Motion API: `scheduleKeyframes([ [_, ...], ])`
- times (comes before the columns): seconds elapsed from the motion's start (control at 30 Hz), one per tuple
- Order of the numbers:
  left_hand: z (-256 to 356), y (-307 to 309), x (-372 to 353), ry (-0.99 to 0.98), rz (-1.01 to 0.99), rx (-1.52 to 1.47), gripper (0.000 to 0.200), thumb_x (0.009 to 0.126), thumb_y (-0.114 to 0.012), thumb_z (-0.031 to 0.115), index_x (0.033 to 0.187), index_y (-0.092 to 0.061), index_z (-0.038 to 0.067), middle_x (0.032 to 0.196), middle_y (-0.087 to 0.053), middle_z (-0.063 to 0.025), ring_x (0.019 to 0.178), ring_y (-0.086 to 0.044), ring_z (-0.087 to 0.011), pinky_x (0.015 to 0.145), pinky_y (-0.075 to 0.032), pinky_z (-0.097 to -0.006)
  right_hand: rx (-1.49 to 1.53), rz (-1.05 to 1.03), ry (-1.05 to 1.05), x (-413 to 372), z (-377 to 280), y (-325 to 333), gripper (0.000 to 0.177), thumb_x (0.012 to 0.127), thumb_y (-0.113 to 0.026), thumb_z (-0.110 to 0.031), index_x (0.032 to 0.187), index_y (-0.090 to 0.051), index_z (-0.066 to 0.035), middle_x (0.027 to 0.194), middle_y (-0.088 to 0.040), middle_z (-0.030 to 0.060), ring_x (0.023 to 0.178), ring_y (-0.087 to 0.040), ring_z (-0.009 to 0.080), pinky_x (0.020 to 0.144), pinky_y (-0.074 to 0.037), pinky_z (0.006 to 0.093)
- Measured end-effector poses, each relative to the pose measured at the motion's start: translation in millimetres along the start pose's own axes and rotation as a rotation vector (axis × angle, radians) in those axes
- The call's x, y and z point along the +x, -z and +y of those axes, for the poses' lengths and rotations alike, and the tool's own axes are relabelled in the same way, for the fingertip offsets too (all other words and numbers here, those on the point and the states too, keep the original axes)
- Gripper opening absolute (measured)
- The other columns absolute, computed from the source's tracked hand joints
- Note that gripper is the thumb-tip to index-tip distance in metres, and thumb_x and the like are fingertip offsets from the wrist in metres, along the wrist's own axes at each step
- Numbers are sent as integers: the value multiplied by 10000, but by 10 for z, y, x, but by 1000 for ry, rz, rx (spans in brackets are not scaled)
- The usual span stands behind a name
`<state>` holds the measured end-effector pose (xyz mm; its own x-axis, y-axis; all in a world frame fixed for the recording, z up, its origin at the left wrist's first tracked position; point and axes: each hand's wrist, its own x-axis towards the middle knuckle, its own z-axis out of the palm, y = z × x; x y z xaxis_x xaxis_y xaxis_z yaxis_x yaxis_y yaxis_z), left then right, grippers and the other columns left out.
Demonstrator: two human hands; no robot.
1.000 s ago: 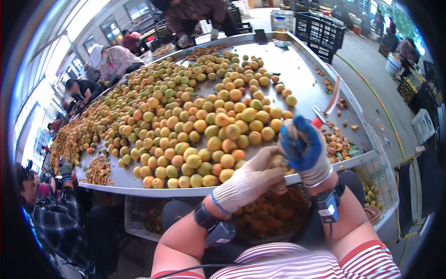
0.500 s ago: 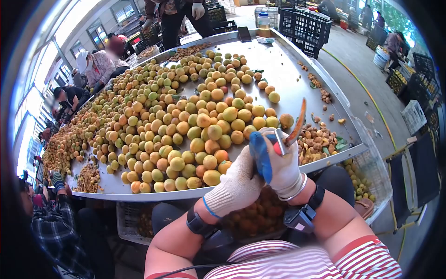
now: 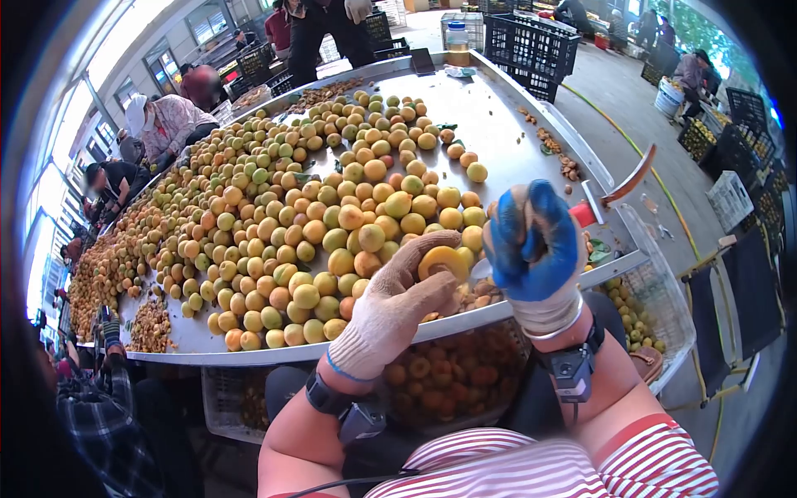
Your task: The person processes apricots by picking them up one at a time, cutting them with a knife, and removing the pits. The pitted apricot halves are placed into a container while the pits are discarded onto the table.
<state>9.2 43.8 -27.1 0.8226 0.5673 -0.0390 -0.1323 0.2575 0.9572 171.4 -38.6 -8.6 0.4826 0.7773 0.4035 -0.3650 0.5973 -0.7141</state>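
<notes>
My left hand [image 3: 392, 309], in a whitish knit glove stained brown, is closed round a cut apricot half [image 3: 442, 259] with a hollowed middle, just above the table's near edge. Close beside it on the right, my right hand [image 3: 535, 249] is raised in a blue-coated glove, fingers curled in a fist. From that fist a curved-bladed knife [image 3: 633, 181] sticks out to the right, with a red handle part and a metal collar. Whole apricots [image 3: 303, 230] lie spread over the metal table [image 3: 473, 104] ahead of both hands. Brown apricot stones [image 3: 481, 295] lie partly hidden between my hands.
Below the table edge, a crate [image 3: 457, 378] of apricot halves sits between my knees. Another clear crate [image 3: 639, 319] of fruit stands at right. Black crates [image 3: 531, 46] are stacked beyond the table. Several people work along the left side; one person [image 3: 332, 33] stands at the far end.
My hands, together before, have moved apart. The left now shows an opened apricot half. The right has turned and risen, its knife swinging out to the right.
</notes>
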Motion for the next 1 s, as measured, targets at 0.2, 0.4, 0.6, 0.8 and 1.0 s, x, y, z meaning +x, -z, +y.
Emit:
scheduleKeyframes([
  [0.2, 309, -187, -214, 260, -180, 96, 537, 928, -645, 62, 1410, -409, 59, 1045, -570, -72, 853, -592, -115, 778, -518, -273, 193, -209, 116, -1, -155, 9, 536, 1097, -386, -373, 657, -445, -72, 641, -460, 62, 408, -404, 113, 372, -327, 249],
  [0.4, 350, -222, -283, 378, -224, 172, 540, 876, -719, 130, 1339, -446, 75, 1064, -582, -85, 948, -614, -139, 819, -516, -295, 108, -381, -90, -110, -295, -101, 470, 1070, -484, -338, 727, -532, -21, 650, -499, 49, 432, -434, 72, 390, -344, 202],
  [0.6, 263, -192, -295, 105, -298, 467, 569, 806, -756, 213, 1302, -513, 76, 1142, -606, -111, 1064, -599, -214, 960, -481, -349, 64, -435, -113, -102, -278, -92, 433, 1026, -575, -323, 728, -585, -8, 659, -546, 43, 451, -430, 68, 398, -319, 213],
  [0.8, 309, -225, -313, 193, -280, 536, 649, 787, -773, 201, 1364, -496, 91, 1193, -633, -147, 1107, -624, -258, 979, -479, -368, -1, -462, -110, -131, -312, -111, 369, 1001, -608, -244, 722, -617, -3, 671, -577, 48, 501, -482, 70, 431, -336, 215],
  [1.0, 222, -172, -300, 234, -284, 521, 708, 778, -768, 177, 1415, -467, 95, 1196, -642, -152, 1127, -630, -275, 994, -480, -372, -83, -444, -112, -135, -312, -185, 402, 981, -634, -265, 662, -557, -32, 635, -543, 51, 474, -469, 102, 422, -343, 234],
])
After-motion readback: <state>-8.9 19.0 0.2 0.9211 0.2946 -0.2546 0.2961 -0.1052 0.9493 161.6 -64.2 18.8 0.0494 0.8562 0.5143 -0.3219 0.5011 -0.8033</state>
